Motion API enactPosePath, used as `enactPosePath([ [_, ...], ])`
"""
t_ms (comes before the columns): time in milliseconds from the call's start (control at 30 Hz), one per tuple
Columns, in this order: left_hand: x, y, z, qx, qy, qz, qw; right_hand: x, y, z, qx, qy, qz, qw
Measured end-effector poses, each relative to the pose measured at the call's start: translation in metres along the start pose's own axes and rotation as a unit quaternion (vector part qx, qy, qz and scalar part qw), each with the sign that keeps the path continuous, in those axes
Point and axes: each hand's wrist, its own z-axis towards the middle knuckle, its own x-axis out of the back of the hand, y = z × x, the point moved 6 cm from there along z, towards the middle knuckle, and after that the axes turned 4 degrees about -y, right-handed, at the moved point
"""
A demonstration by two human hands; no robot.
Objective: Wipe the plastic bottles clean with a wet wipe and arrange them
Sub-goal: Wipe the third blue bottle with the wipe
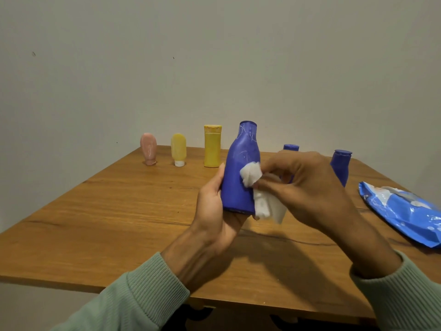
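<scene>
My left hand (214, 209) grips a big blue plastic bottle (239, 170) by its base, upright above the wooden table (119, 223). My right hand (307, 189) presses a crumpled white wet wipe (250, 176) against the bottle's right side; the wipe's loose end hangs below. At the table's back stand a pink tube (148, 149), a pale yellow tube (178, 149) and a yellow bottle (212, 146) in a row. Two more blue bottles, one (291, 147) mostly hidden behind my right hand and one (341, 166) further right, stand at the back.
A blue wet-wipe pack (403, 213) lies flat at the table's right edge. A plain grey wall rises right behind the table. The table's front edge runs just above my sleeves.
</scene>
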Motion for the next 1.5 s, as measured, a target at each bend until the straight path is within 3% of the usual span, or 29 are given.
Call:
enactPosePath([
  [100, 0.003, 0.000, 0.000, 0.003, 0.019, 0.024, 1.000, -0.002, 0.003, 0.000, 0.000, 0.028, -0.013, 1.000],
  [200, 0.005, -0.001, 0.002, 0.010, 0.023, -0.006, 1.000, -0.013, -0.007, -0.001, 0.027, -0.069, -0.004, 0.997],
  [267, 0.006, -0.002, 0.002, 0.012, 0.026, -0.006, 1.000, -0.015, -0.008, -0.001, 0.036, -0.087, -0.007, 0.995],
  [400, 0.004, -0.003, 0.001, -0.003, 0.013, 0.043, 0.999, -0.004, 0.000, -0.001, 0.028, 0.069, 0.010, 0.997],
  [467, 0.005, -0.002, 0.002, -0.012, 0.013, 0.062, 0.998, -0.004, 0.000, -0.002, 0.029, 0.089, 0.018, 0.995],
  [633, 0.008, -0.001, 0.004, -0.004, 0.024, 0.038, 0.999, -0.015, -0.010, -0.001, 0.049, -0.064, -0.015, 0.997],
  [833, -0.001, -0.003, 0.002, -0.034, -0.023, 0.124, 0.991, -0.004, 0.003, -0.002, 0.051, 0.096, -0.048, 0.993],
  [1000, 0.002, -0.001, 0.002, -0.036, -0.007, 0.106, 0.994, -0.017, -0.008, -0.003, 0.095, 0.003, -0.031, 0.995],
  [1167, -0.001, 0.000, 0.000, -0.049, -0.012, 0.117, 0.992, -0.012, -0.006, -0.003, 0.082, 0.090, -0.054, 0.991],
  [1333, 0.002, -0.001, 0.000, -0.037, -0.009, 0.116, 0.993, -0.017, -0.009, -0.001, 0.089, -0.045, -0.013, 0.995],
  [1433, -0.004, -0.004, -0.001, -0.043, -0.029, 0.163, 0.985, -0.003, -0.004, -0.001, 0.076, 0.072, -0.026, 0.994],
  [1500, -0.006, -0.006, -0.003, -0.040, -0.036, 0.174, 0.983, 0.000, -0.003, -0.002, 0.067, 0.106, -0.033, 0.992],
])
